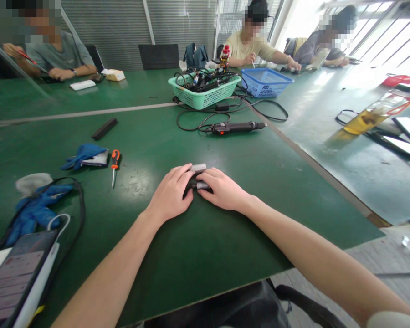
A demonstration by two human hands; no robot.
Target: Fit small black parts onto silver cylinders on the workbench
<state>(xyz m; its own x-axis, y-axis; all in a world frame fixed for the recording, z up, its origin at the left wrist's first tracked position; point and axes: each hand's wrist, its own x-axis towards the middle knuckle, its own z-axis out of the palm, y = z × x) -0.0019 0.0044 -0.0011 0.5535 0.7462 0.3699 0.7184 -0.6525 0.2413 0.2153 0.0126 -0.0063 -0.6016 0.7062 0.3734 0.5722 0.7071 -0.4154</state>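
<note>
In the middle of the green table, my left hand and my right hand close in from both sides on a small black device with silver-grey parts. The fingers of my left hand wrap round its dark left side, with the thumb at the near edge. On the right, my other thumb and fingers press on the silver part. A light grey block-like piece shows just beyond the fingertips; whether it joins the device I cannot tell. Much of the device is hidden under my hands. An orange-handled screwdriver lies to the left.
Beyond my hands lies a black electric screwdriver with its cable. Farther back stand a green basket of dark tools and a blue basket. Blue gloves, a dark bar and a phone are leftward. Several people sit opposite.
</note>
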